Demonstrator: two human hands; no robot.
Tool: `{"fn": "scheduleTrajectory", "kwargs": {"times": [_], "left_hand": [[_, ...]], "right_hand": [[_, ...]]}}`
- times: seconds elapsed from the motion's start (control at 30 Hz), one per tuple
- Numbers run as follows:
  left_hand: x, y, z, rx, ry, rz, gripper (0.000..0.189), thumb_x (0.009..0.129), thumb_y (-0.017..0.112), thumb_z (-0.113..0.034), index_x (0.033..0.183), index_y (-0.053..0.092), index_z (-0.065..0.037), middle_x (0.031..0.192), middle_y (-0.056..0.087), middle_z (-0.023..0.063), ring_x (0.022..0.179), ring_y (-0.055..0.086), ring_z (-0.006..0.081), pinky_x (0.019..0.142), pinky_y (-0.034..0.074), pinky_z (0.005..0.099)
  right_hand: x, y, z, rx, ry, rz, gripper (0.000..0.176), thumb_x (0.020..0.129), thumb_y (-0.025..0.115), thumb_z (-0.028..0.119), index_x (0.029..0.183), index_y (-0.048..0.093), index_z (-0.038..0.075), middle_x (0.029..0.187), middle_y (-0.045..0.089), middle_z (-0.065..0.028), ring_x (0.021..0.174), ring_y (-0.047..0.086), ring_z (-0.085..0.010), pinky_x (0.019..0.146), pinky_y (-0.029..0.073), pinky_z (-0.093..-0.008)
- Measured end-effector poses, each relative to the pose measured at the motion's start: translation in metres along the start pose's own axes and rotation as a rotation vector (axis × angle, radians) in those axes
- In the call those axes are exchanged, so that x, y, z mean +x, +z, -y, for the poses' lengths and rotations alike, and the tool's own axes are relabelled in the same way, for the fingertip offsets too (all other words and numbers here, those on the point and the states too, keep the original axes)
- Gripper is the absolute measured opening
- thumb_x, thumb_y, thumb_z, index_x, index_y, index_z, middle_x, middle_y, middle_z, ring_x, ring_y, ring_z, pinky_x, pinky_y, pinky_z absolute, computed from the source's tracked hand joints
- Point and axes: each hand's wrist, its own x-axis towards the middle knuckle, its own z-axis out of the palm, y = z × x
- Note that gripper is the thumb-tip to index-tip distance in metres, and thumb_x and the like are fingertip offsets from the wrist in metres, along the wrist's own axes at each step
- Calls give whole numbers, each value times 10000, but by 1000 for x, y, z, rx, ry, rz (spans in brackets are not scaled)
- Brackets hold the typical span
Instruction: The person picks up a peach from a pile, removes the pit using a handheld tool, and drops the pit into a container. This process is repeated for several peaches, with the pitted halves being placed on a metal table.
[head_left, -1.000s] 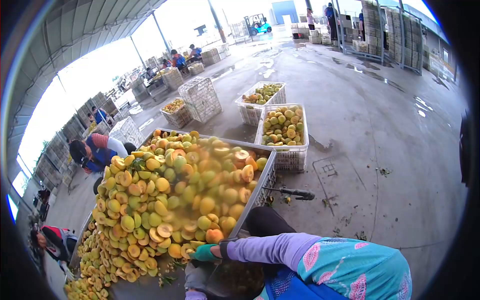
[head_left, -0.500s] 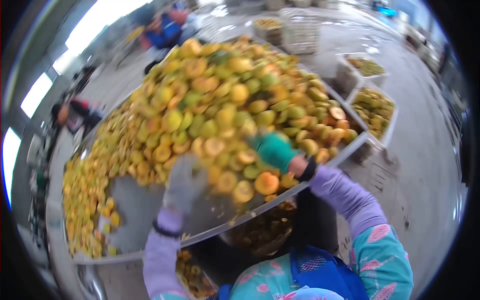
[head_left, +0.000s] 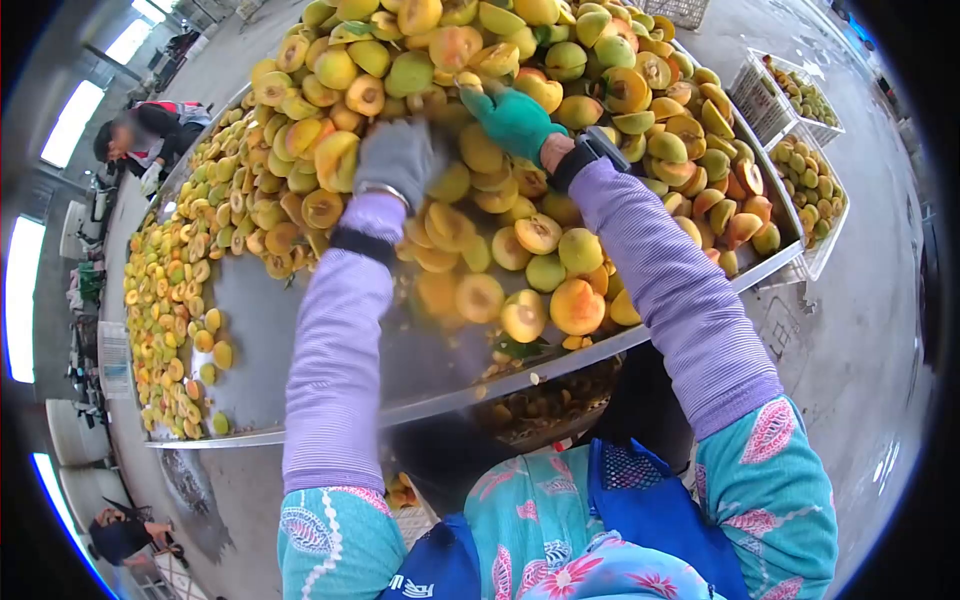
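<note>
A large heap of halved yellow-orange fruit [head_left: 335,160] covers much of a metal table [head_left: 255,310]. My left hand [head_left: 395,160], in a grey glove, is in the middle of the heap; its fingers are smeared by motion, and what they hold cannot be made out. My right hand [head_left: 508,122], in a green glove, lies on the heap beside it, thumb and fingers bent around or against fruit; its fingertips are partly hidden. Loose fruit halves [head_left: 538,235] lie in front of both hands, towards the table's near edge.
Crates of fruit [head_left: 843,240] stand on the floor at the right. A container with fruit pieces [head_left: 545,410] sits under the near edge. One person [head_left: 165,130] is at the table's far left, another [head_left: 120,535] at the lower left. A raised rim [head_left: 770,262] borders the table.
Both hands have moved forward, farther into the heap. The view has tilted, so the heap appears higher and my arms show more fully.
</note>
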Motion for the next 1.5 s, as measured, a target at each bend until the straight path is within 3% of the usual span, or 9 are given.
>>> {"fn": "scheduleTrajectory", "kwargs": {"times": [0.27,0.7,0.83,0.93,1.0,1.23,1.33,1.47,1.5], "left_hand": [[-96,17,-19,-482,-30,130,713,811,618,-487,1363,465,-64,1387,470,214,1279,441,387,1037,406,430],[-211,26,0,-635,-21,-142,491,842,649,-318,1283,535,-135,1240,575,180,1108,571,351,933,473,414],[-247,-6,29,-827,-294,-65,400,843,653,-311,1159,624,-66,1095,658,159,997,641,301,873,500,384],[-270,-37,13,-802,-428,34,368,840,665,-327,1094,656,-60,969,688,169,912,670,299,826,515,397],[-278,-52,-24,-472,-449,157,412,814,696,-381,1104,649,-92,989,659,183,922,659,323,809,513,425],[-309,-26,-51,-375,34,27,480,817,721,-400,1168,627,-85,1051,595,165,923,625,359,762,527,432],[-319,-22,-39,-1254,-500,67,452,893,639,-400,1193,606,-64,1076,622,123,935,644,275,703,540,367],[-331,-23,-54,-2290,-492,-142,482,1005,459,-323,1269,506,77,1191,605,177,1070,606,240,919,503,339],[-331,-18,-61,-1890,-390,-203,486,1006,456,-333,1273,505,70,1191,603,181,1071,604,247,921,502,346]], "right_hand": [[-63,21,30,-11,66,110,644,945,404,584,1185,588,15,1145,622,-260,1099,579,-402,933,442,-449],[-141,21,81,-137,-97,249,517,943,475,519,1105,595,44,1068,645,-233,1029,601,-412,872,464,-460],[-159,-5,78,-53,-170,-11,451,954,510,493,1000,592,52,766,662,-140,680,637,-278,605,487,-387],[-199,-32,86,486,234,151,396,954,542,468,963,579,73,612,509,10,465,450,-67,415,371,-234],[-240,-39,101,692,390,153,387,943,559,435,973,587,50,616,526,-9,462,474,-102,430,393,-253],[-321,25,79,623,345,82,393,940,561,411,952,560,19,640,556,-99,552,555,-237,563,474,-367],[-335,26,85,583,229,174,396,941,560,407,962,552,12,686,593,-173,617,597,-344,619,483,-436],[-351,19,108,363,22,201,371,953,549,393,1033,520,32,776,641,-232,734,652,-396,608,479,-472],[-350,21,107,317,-40,196,373,956,546,391,1036,516,28,761,638,-227,718,648,-397,596,479,-472]]}}
